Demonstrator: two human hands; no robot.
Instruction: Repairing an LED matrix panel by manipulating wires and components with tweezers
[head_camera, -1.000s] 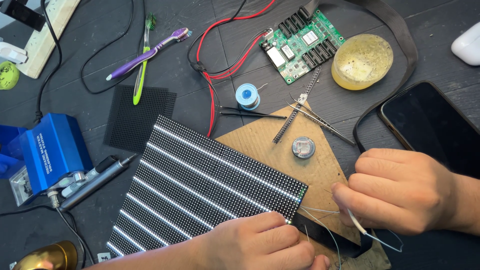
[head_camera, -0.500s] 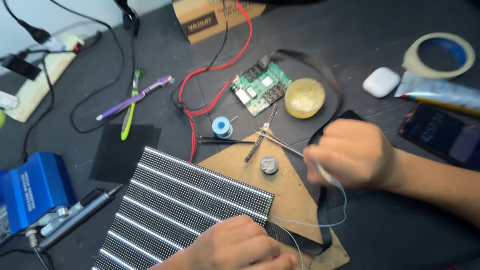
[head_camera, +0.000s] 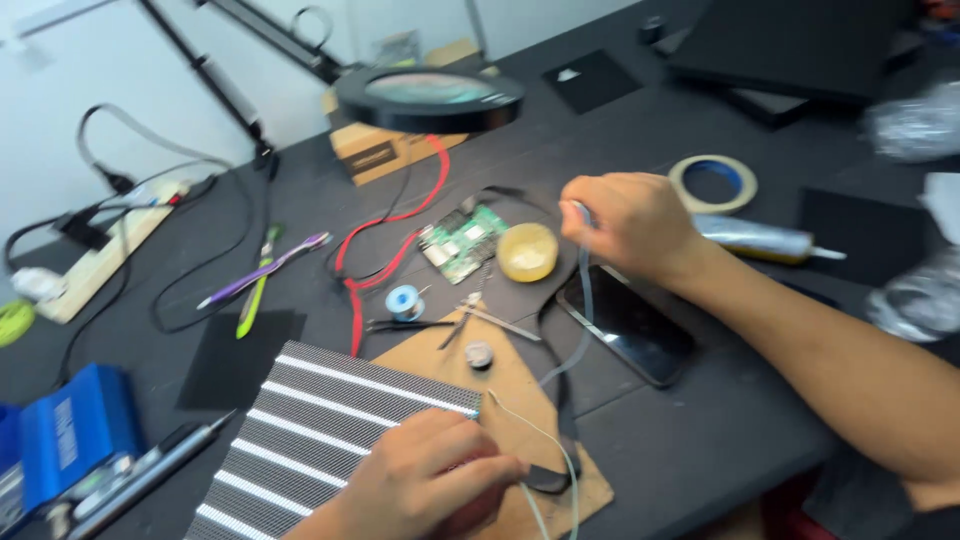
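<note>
- Your right hand (head_camera: 632, 225) is raised over the table's (head_camera: 700, 420) middle, fingers pinched on a thin pale grey wire (head_camera: 583, 300).
- The wire hangs steeply down, then curves toward the near edge.
- Your left hand (head_camera: 425, 490), fingers curled together, presses the striped black-and-white LED panel (head_camera: 310, 420) and brown cardboard sheet (head_camera: 520, 400).

Everything sat around the cardboard sheet (head_camera: 520, 400): the LED panel (head_camera: 320, 430) lay overlapping its left edge, the circuit board (head_camera: 462, 240) and a small round tub (head_camera: 527, 251) were behind it, the phone (head_camera: 625, 322) just to its right, and probably a solder spool (head_camera: 404, 300) behind its left corner.
</note>
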